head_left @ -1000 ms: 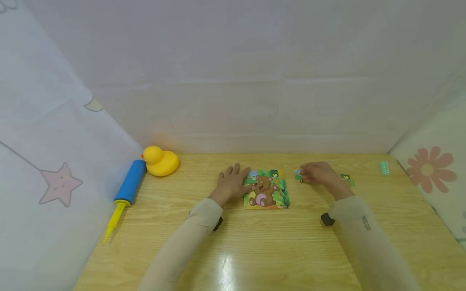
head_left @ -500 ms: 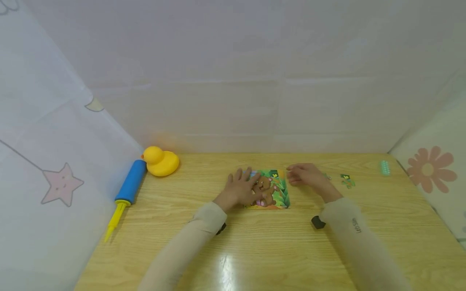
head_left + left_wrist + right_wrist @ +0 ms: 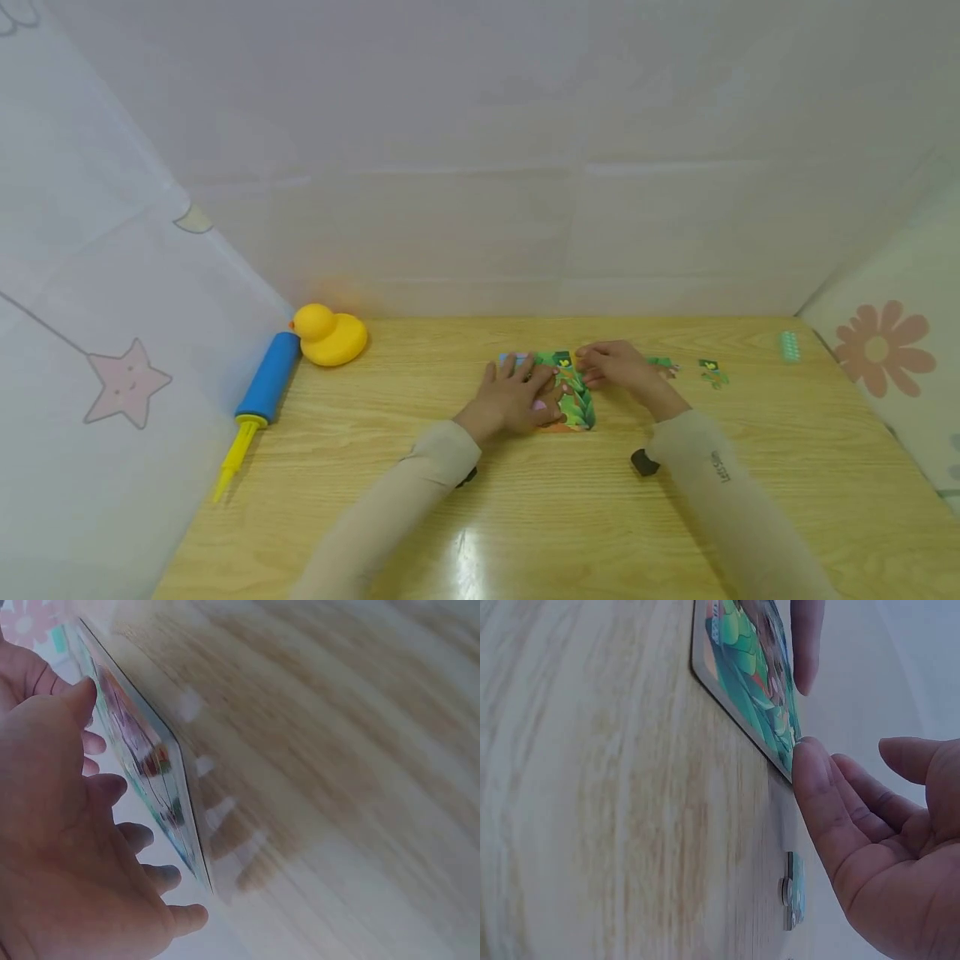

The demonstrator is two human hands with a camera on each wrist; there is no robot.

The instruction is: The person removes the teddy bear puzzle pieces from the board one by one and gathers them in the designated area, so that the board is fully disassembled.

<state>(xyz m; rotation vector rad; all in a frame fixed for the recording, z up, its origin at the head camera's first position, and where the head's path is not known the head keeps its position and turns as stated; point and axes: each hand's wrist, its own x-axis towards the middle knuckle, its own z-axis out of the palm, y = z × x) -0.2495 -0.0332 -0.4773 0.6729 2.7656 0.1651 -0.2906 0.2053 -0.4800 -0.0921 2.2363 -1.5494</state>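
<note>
A square jigsaw puzzle [image 3: 579,406] with a bear in green leaves lies flat on the wooden table. Over its left part my left hand [image 3: 510,402] spreads its fingers, covering much of the bear. The left wrist view has these fingers [image 3: 135,837] along the puzzle's surface, the thumb apart. At the puzzle's upper right corner, my right hand [image 3: 617,367] touches the edge with a fingertip; its thumb [image 3: 907,757] stands away, pinching nothing I can see. Right of that hand lie loose puzzle pieces, one partly hidden piece [image 3: 663,363] and another small group of pieces [image 3: 713,374].
A yellow rubber duck [image 3: 330,336] sits at the back left, beside a blue and yellow hand pump [image 3: 262,387]. A small pale green bumpy item [image 3: 790,346] lies at the far right. White printed sheets [image 3: 465,208] hang around the table [image 3: 555,517].
My left hand has slid right, from the puzzle's left edge onto the picture. My right hand has moved left to the puzzle's right edge, uncovering a loose piece behind it.
</note>
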